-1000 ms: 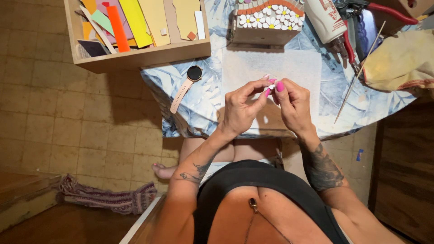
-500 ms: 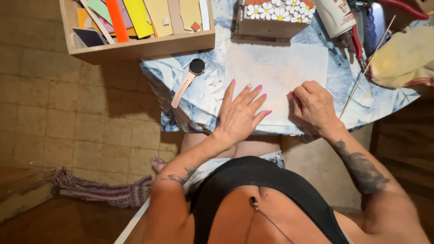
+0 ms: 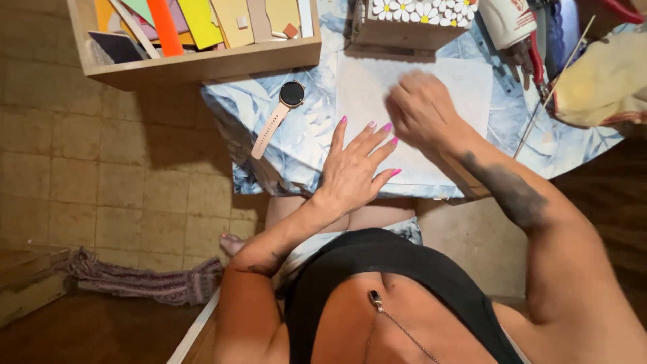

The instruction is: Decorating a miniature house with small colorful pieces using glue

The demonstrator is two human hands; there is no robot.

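Note:
My left hand [image 3: 354,168] lies flat with fingers spread on the near edge of a pale sheet [image 3: 418,101] that covers the blue patterned tablecloth [image 3: 303,141]. My right hand [image 3: 421,111] hovers over the middle of that sheet, blurred, with its fingers curled; whether anything is pinched in them cannot be made out. A pink-strapped wristwatch [image 3: 278,116] rests on the cloth to the left of my left hand.
A wooden tray [image 3: 202,64] of coloured foam strips stands at the back left. A daisy-decorated box [image 3: 414,20] sits behind the sheet. Red-handled pliers [image 3: 539,61], a thin stick [image 3: 556,84] and a yellowish cloth [image 3: 603,81] lie at the right. Tiled floor lies below left.
Both hands were raised together pinching something small; the left hand dropped flat onto the sheet's edge, and the right hand moved forward over the sheet's middle.

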